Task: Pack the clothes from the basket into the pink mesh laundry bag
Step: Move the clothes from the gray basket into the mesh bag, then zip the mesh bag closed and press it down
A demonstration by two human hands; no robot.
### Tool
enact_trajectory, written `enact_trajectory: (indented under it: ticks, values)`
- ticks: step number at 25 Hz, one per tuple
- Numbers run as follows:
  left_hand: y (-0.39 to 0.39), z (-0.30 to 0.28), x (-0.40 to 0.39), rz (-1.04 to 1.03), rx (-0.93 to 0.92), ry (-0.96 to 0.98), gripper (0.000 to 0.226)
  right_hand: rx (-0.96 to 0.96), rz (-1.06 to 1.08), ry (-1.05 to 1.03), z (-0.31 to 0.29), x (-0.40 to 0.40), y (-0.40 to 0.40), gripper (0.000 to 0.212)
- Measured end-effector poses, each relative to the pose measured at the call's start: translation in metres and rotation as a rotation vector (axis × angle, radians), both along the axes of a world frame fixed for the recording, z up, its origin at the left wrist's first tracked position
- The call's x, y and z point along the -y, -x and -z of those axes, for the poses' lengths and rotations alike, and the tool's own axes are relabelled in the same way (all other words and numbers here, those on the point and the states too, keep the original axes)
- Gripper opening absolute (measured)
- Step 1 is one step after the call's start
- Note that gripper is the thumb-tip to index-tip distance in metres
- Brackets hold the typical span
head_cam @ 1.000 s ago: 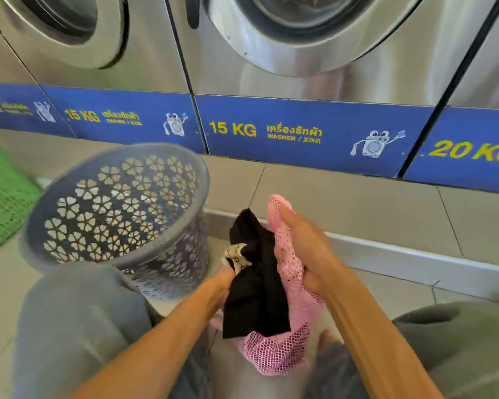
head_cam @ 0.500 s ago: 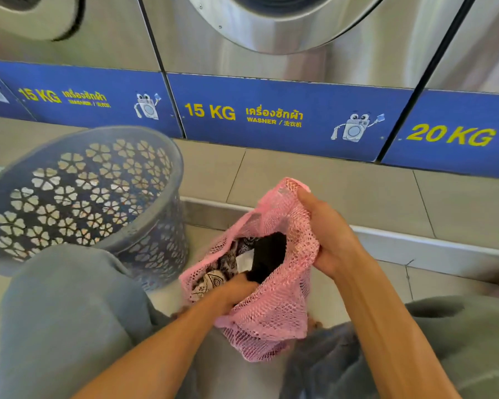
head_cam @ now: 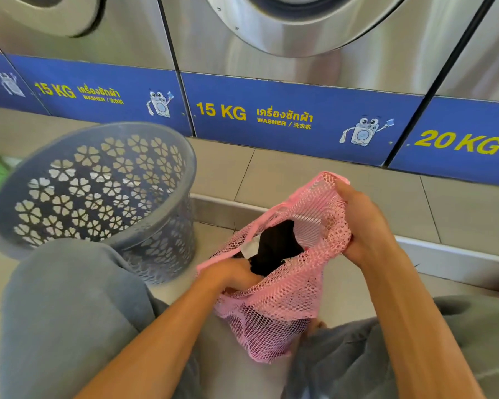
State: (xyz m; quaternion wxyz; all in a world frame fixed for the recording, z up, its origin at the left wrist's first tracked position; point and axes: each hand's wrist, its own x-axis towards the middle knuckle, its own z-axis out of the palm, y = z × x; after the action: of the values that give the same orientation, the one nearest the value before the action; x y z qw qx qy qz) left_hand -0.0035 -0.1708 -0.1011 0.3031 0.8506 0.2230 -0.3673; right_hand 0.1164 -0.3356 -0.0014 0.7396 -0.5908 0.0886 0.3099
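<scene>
Nearest to me are my two knees in grey trousers (head_cam: 69, 306), and between them, over the floor (head_cam: 343, 286), hangs the pink mesh laundry bag (head_cam: 274, 300). My left hand (head_cam: 228, 276) is at the near edge of the bag's mouth, with the fingers gone inside, so I cannot tell whether its grip is clenched on the cloth or released. My right hand (head_cam: 363, 226) has its grip clenched on the far side of the rim, bunching the mesh and lifting it so the mouth is open toward me. Inside the mouth I see a black garment (head_cam: 280, 246) with a small white label beside it; more dark cloth shows through the mesh lower down.

I judge the bag is light and very soft, with no shape of its own; it collapses wherever it is not held. The best hold is on the rim, at two opposite points. The clothes are limp too and should slide down easily, though fingers and labels could snag in the mesh holes.

Further away, to the left on the floor, the grey plastic basket (head_cam: 156, 243) with flower-shaped holes is tilted toward me; I cannot see clothes in it. Behind stands a row of steel washing machines (head_cam: 300, 61) with blue panels.
</scene>
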Motion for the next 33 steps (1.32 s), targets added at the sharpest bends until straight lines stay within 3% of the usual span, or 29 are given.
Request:
enact_trajectory:
  ticks: [3,5,8,12,15,19,24,27,29,31,33]
  values:
    - [0.001,-0.013,-0.013,0.087,-0.009,-0.069,0.038,0.015,0.014,-0.006,-0.007,0.006,-0.001,0.037]
    - [0.005,-0.019,-0.022,0.212,-0.049,-0.129,0.045,0.027,0.024,-0.017,-0.013,0.007,0.001,0.022]
    - [0.015,-0.027,-0.018,0.394,-0.108,-0.047,0.049,0.032,0.067,-0.001,-0.015,0.006,0.002,0.011]
    - [0.025,-0.017,-0.011,0.316,0.155,0.031,0.013,0.112,0.111,0.175,-0.008,-0.004,0.0,0.013]
    - [0.028,-0.014,-0.018,0.362,0.164,-0.015,0.005,0.268,0.028,0.367,0.001,-0.016,-0.003,0.018]
    - [0.028,-0.004,-0.02,0.254,0.2,0.006,0.015,0.492,-0.179,0.658,0.009,-0.02,0.005,0.049]
    - [0.02,0.004,-0.013,-0.064,0.265,0.196,0.021,0.692,-0.678,1.012,0.017,-0.02,0.019,0.059]
    - [0.014,0.002,-0.007,-0.243,0.272,0.332,0.02,0.802,-0.823,1.083,0.008,-0.017,0.032,0.045]
    - [0.01,-0.001,-0.004,-0.345,0.301,0.376,0.018,0.744,-1.04,1.012,0.004,-0.014,0.042,0.038]
    - [0.006,0.001,-0.004,-0.441,0.304,0.419,0.02,0.571,-1.262,0.965,0.005,-0.015,0.058,0.034]
    - [0.004,0.004,-0.003,-0.467,0.288,0.405,0.016,0.506,-1.341,1.0,0.017,-0.019,0.067,0.033]
